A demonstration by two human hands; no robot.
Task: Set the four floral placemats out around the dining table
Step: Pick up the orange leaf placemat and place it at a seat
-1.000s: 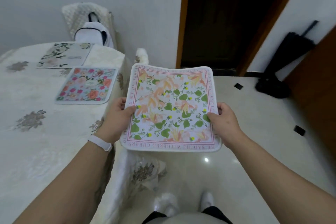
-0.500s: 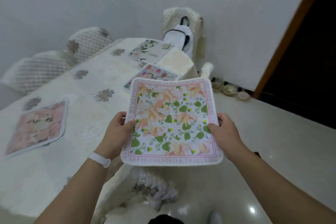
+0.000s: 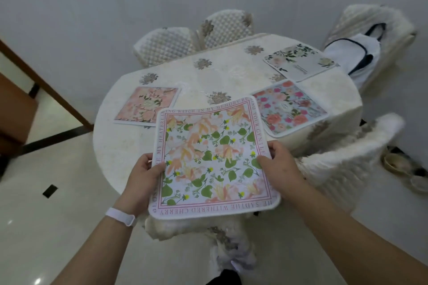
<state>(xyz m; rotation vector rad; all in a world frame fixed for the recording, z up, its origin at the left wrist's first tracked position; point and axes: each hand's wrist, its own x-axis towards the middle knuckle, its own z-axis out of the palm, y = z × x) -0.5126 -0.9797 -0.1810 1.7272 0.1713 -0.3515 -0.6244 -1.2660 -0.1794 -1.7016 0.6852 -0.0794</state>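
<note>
I hold a placemat with orange flowers, green leaves and a pink lettered border (image 3: 209, 157) flat above the near edge of the dining table (image 3: 215, 74). My left hand (image 3: 144, 176) grips its left edge and my right hand (image 3: 281, 164) grips its right edge, thumbs on top. Three other placemats lie on the white tablecloth: a peach floral placemat (image 3: 146, 105) at the left, a blue placemat with pink roses (image 3: 290, 109) at the right, and a pale placemat with white flowers (image 3: 300, 62) at the far right.
Cream quilted chairs (image 3: 196, 37) stand behind the table. A fluffy chair (image 3: 354, 159) is at the near right. Another chair at the far right carries a white bag (image 3: 356, 58). Shoes (image 3: 398, 164) lie on the floor at the right; a wooden door frame (image 3: 46, 85) is at the left.
My view has swung left round the table, so all three laid mats now show. The held placemat has come over the table's near edge; both hands keep their grip.
</note>
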